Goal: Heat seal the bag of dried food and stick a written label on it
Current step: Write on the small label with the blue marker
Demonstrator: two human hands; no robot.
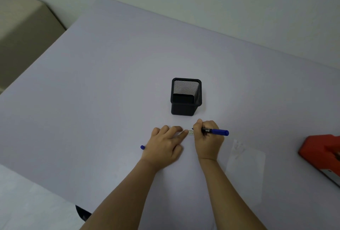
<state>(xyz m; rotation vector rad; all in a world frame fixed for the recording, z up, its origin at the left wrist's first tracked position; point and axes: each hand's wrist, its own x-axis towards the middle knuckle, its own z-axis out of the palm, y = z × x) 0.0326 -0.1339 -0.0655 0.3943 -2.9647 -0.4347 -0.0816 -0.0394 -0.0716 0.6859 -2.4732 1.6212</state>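
A small white label lies on the lavender table between my hands. My left hand rests flat with its fingertips pressing the label's left end. A blue pen cap pokes out from under that hand's left side. My right hand grips a blue marker, tip down on the label. A clear plastic bag lies flat to the right of my right forearm; its contents are too faint to tell. The red heat sealer sits at the right edge, partly cut off.
A black mesh pen holder stands upright just beyond my hands, with nothing visible inside. The table ends at a wall behind and at a beige surface on the far left. White cloth shows at the lower left.
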